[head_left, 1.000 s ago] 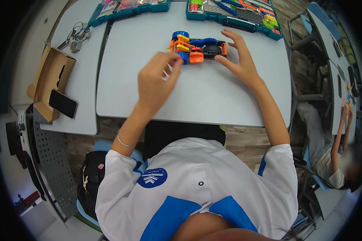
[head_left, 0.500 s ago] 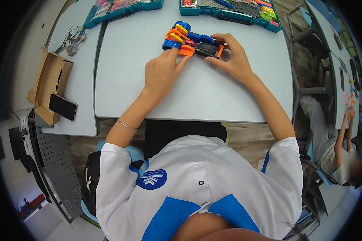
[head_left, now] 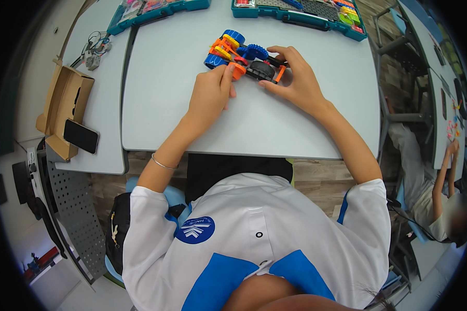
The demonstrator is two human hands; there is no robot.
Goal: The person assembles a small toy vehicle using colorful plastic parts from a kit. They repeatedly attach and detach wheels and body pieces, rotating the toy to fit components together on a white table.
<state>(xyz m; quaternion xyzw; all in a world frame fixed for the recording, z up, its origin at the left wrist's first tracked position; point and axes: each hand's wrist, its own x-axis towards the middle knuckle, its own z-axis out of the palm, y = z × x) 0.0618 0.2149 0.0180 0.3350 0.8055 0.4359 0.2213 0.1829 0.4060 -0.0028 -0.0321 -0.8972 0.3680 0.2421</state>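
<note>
While clamping the toy car (head_left: 249, 54), far-middle on the surface (head_left: 267, 124), with the right hand (head_left: 301, 85), seemingly adjusting its near-side orange piece (head_left: 237, 72) with the left hand (head_left: 210, 90), cannot tell whether pinching; for pushing, brace firmly.

A pale grey worktop (head_left: 275, 124) with rounded corners stands under even light, a second pale table (head_left: 102, 119) close along its left edge and a whitish wall (head_left: 41, 72) farther out. Wood-patterned floor (head_left: 316, 179) shows below the near edge, with a light-blue chair (head_left: 175, 193) near the left corner. Beyond the right edge are dark metal leg frames (head_left: 407, 119) and another white table (head_left: 440, 124).
</note>
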